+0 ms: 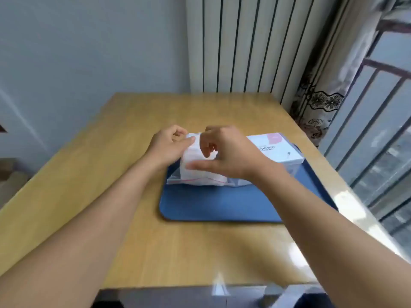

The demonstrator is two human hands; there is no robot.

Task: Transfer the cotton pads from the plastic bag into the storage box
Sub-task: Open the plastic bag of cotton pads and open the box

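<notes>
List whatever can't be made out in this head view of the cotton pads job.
- Storage box: left end hidden behind the right hand; label print blurred.
- Cotton pads: count unreadable, a blurred white stack.
- Plastic bag: right part covered by the right wrist.
- Left hand: fingertips hidden behind the pads.

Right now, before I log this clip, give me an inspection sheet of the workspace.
Surface: wooden table with a blue mat on it.
Job's things: stack of cotton pads in a clear plastic bag on the mat; storage box behind it, to the right.
Clutter: nothing seen.
Hands: left hand and right hand both grip the pads.
Cables: nothing seen.
Surroundings: radiator, curtain, barred window.
</notes>
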